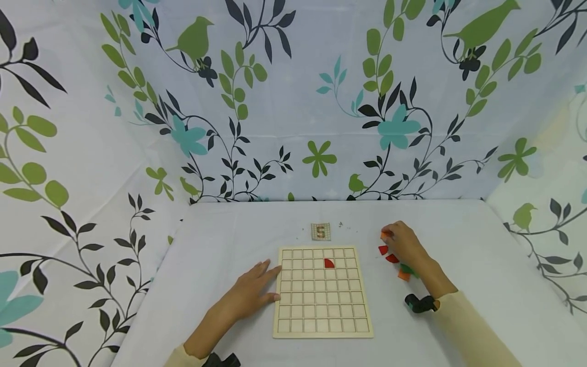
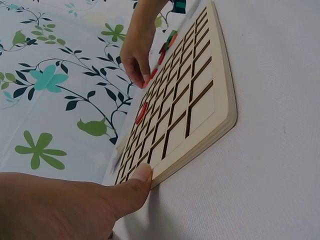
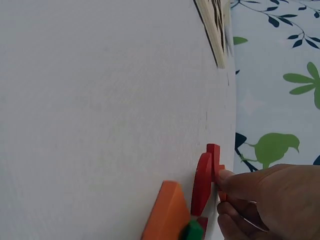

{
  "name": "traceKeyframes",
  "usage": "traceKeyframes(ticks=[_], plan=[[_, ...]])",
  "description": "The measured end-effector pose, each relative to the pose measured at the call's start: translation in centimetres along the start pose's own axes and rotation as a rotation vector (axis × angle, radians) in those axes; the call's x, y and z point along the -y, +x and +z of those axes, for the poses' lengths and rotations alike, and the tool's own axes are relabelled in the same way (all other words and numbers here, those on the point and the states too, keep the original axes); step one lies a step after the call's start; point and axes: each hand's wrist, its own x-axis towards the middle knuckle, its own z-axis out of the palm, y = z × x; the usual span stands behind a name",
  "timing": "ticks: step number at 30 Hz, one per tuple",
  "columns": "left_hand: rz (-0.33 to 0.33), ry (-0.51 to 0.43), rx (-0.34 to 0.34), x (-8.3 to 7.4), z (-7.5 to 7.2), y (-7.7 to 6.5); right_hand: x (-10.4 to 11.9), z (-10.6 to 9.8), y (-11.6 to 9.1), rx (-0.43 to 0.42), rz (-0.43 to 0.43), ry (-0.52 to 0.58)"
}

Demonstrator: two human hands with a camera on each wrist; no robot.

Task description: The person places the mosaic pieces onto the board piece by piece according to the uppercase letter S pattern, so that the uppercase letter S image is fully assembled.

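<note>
A light wooden grid board (image 1: pixel 276 318) lies flat on the table. My left hand (image 1: pixel 249 290) rests at its left edge with fingers spread, and its thumb lies on the rim in the left wrist view. One red quarter-circle piece (image 1: pixel 328 263) sits in a cell near the top of the grid. Right of the board, my right hand (image 1: pixel 405 247) pinches a small orange piece (image 3: pixel 222 170) between thumb and fingers, low over the table. Near that hand lie red pieces (image 1: pixel 392 258), an orange piece (image 1: pixel 404 275) and a green piece (image 1: pixel 407 269), partly covered by the hand.
Behind the board lies a small square card (image 1: pixel 320 232) with a figure on it. A white cloth (image 1: pixel 220 229) covers the table. Patterned fabric (image 1: pixel 293 102) hangs behind and at both sides. Black wrist cameras (image 1: pixel 419 304) are strapped to both wrists.
</note>
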Motion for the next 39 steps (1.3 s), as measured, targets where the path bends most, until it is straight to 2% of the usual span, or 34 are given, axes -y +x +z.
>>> traceKeyframes(ticks=[5, 10, 15, 21, 25, 28, 34, 39], plan=[[-0.016, -0.002, 0.011, 0.2, 0.4, 0.0, 1.2, 0.6, 0.5, 0.016, -0.039, 0.015], [-0.006, 0.027, 0.004, 0.2, 0.2, 0.2, 3.1, 1.6, 0.9, 0.011, -0.100, 0.008], [-0.005, 0.022, 0.019, 0.1, -0.1, 0.3, 6.3, 3.3, 0.6, 0.059, -0.131, 0.017], [-0.002, 0.008, 0.017, 0.0, -0.2, 0.2, 10.2, 4.4, 0.1, 0.095, -0.164, 0.067], [-0.006, 0.013, 0.010, 0.0, -0.2, 0.2, 11.9, 5.2, -0.6, 0.132, -0.233, 0.116], [-0.003, 0.014, 0.002, 0.0, -0.1, 0.2, 12.8, 6.0, -1.1, 0.155, -0.299, 0.121], [0.004, 0.016, -0.006, 0.1, 0.0, 0.3, 13.6, 7.4, -1.5, 0.162, -0.412, 0.048], [0.011, 0.016, -0.005, 0.1, 0.1, 0.3, 13.9, 7.8, -1.6, 0.189, -0.399, 0.029]])
